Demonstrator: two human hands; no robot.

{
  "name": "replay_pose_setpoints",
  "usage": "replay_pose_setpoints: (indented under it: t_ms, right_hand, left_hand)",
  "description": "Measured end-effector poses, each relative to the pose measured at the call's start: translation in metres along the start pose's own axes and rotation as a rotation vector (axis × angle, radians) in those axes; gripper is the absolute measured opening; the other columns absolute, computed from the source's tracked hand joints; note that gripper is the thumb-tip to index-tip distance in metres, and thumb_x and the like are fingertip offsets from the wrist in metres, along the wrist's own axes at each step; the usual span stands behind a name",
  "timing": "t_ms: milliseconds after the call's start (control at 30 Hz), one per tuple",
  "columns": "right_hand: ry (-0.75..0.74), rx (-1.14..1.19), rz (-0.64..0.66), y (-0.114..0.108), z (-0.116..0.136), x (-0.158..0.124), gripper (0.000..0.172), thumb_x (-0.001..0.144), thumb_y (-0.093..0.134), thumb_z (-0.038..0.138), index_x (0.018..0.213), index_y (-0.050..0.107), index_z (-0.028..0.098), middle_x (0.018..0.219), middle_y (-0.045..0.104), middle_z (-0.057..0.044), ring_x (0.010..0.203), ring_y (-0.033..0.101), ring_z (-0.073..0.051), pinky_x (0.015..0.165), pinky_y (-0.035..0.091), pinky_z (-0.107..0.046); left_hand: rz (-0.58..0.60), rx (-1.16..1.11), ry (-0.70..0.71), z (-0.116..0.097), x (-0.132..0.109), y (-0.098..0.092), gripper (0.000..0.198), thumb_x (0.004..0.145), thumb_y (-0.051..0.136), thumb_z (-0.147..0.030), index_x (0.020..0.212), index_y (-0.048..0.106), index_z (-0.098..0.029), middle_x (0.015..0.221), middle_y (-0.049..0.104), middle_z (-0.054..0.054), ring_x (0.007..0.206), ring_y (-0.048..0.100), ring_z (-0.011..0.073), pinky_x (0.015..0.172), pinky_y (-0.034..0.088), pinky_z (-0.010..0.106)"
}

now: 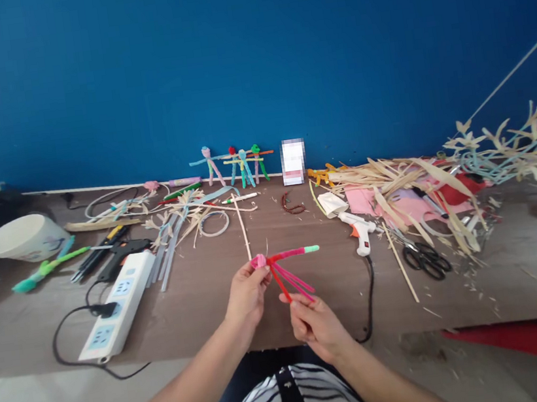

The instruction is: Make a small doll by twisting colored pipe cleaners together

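A fuzzy pink figure [271,261] stretches between left fingers [258,276] and right fingers [303,310] — pinched by both.

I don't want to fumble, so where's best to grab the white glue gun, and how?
Probably the white glue gun's handle, coming from the near side with your right hand once free: the handle points toward you, its cord trailing from the end.

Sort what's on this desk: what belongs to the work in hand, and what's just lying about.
Work in hand:
- pink-and-red fuzzy figure, held by left hand and right hand
- probably the four similar figures by the wall

Apparently just lying about:
- white bowl
- power strip
- beads
- white glue gun
- scissors
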State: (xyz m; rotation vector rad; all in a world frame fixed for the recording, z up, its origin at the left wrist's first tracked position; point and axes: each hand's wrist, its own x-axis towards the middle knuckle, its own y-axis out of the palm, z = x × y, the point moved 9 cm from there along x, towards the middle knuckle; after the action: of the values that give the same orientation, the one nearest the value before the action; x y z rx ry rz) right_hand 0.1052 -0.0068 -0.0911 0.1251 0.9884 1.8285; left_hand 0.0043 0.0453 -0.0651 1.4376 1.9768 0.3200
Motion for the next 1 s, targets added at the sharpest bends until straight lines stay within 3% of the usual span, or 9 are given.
replay_pose_setpoints:
  t_ms: [100, 200, 367, 533, 733, 833, 900, 1000]
  right_hand:
    - [-0.002, 0.055, -0.024, 0.002, -0.001, -0.007, 0.027, 0.070, 0.062, 0.032, 0.090, 0.061, 0.013, 0.036, 0.037, 0.010, 0.030, 0.021, -0.001, 0.035, 0.012, -0.018]
    - [-0.041, 0.049, -0.077, -0.003, 0.016, -0.011, 0.027, 0.071, 0.060, 0.034, 0.090, 0.060, 0.014, 0.036, 0.037, 0.010, 0.029, 0.021, -0.001, 0.035, 0.013, -0.018]
    - [-0.123, -0.251, -0.187, -0.022, 0.061, -0.014, 0.026, 0.071, 0.060, 0.036, 0.081, 0.059, 0.012, 0.037, 0.037, 0.008, 0.033, 0.022, -0.002, 0.036, 0.009, -0.019]
    - [-0.234, -0.383, -0.257, -0.038, 0.079, -0.007, 0.023, 0.069, 0.059, 0.036, 0.072, 0.056, 0.013, 0.041, 0.034, 0.008, 0.036, 0.024, -0.003, 0.037, 0.014, -0.019]
    - [-0.312, -0.514, -0.350, -0.050, 0.078, 0.005, 0.020, 0.072, 0.054, 0.035, 0.070, 0.056, 0.015, 0.046, 0.038, 0.005, 0.039, 0.033, -0.007, 0.039, 0.027, -0.021]
    - [-0.483, -0.892, -0.332, -0.034, 0.098, 0.003, 0.018, 0.075, 0.049, 0.028, 0.074, 0.062, 0.016, 0.058, 0.051, -0.001, 0.054, 0.047, -0.013, 0.052, 0.039, -0.027]
    - [-0.652, -1.212, -0.279, -0.012, 0.108, -0.003, 0.017, 0.075, 0.048, 0.021, 0.080, 0.065, 0.018, 0.082, 0.058, -0.007, 0.080, 0.052, -0.019, 0.072, 0.042, -0.035]
    - [-0.775, -1.532, -0.236, 0.014, 0.106, -0.011, 0.032, 0.074, 0.045, 0.012, 0.100, 0.061, 0.022, 0.112, 0.052, -0.009, 0.111, 0.038, -0.026, 0.091, 0.029, -0.046]
  left_hand:
    - [-0.020, 0.031, 0.057, -0.005, 0.003, 0.000, 0.016, 0.050, 0.068, -0.011, 0.061, 0.057, -0.013, 0.053, 0.055, -0.004, 0.047, 0.047, 0.0050, 0.051, 0.037, 0.018]
    - [-0.031, 0.099, 0.071, -0.008, 0.005, -0.002, 0.018, 0.050, 0.068, -0.011, 0.066, 0.059, -0.012, 0.055, 0.056, -0.004, 0.047, 0.046, 0.0044, 0.050, 0.035, 0.017]
    - [0.032, 0.207, 0.051, -0.012, 0.003, 0.002, 0.017, 0.052, 0.067, -0.010, 0.067, 0.061, -0.012, 0.054, 0.055, -0.004, 0.047, 0.045, 0.0038, 0.048, 0.034, 0.015]
    - [0.175, 0.135, -0.191, -0.001, -0.006, 0.013, 0.013, 0.052, 0.064, -0.007, 0.058, 0.054, -0.013, 0.047, 0.053, -0.004, 0.043, 0.045, 0.0046, 0.050, 0.039, 0.016]
    - [0.209, 0.024, -0.471, 0.017, -0.024, 0.014, 0.013, 0.058, 0.057, -0.005, 0.060, 0.049, -0.014, 0.047, 0.053, -0.003, 0.045, 0.050, 0.0069, 0.058, 0.047, 0.024]
    - [0.202, 0.031, -0.496, 0.022, -0.027, 0.014, 0.014, 0.059, 0.056, -0.005, 0.063, 0.047, -0.015, 0.049, 0.055, -0.003, 0.045, 0.052, 0.0076, 0.058, 0.048, 0.026]
    - [0.174, 0.077, -0.432, 0.020, -0.023, 0.012, 0.015, 0.059, 0.057, -0.005, 0.065, 0.048, -0.015, 0.051, 0.057, -0.003, 0.047, 0.054, 0.0084, 0.058, 0.048, 0.025]
    - [0.107, 0.155, -0.316, 0.013, -0.016, 0.007, 0.017, 0.057, 0.060, -0.007, 0.069, 0.050, -0.015, 0.054, 0.058, -0.003, 0.049, 0.056, 0.0088, 0.056, 0.047, 0.022]
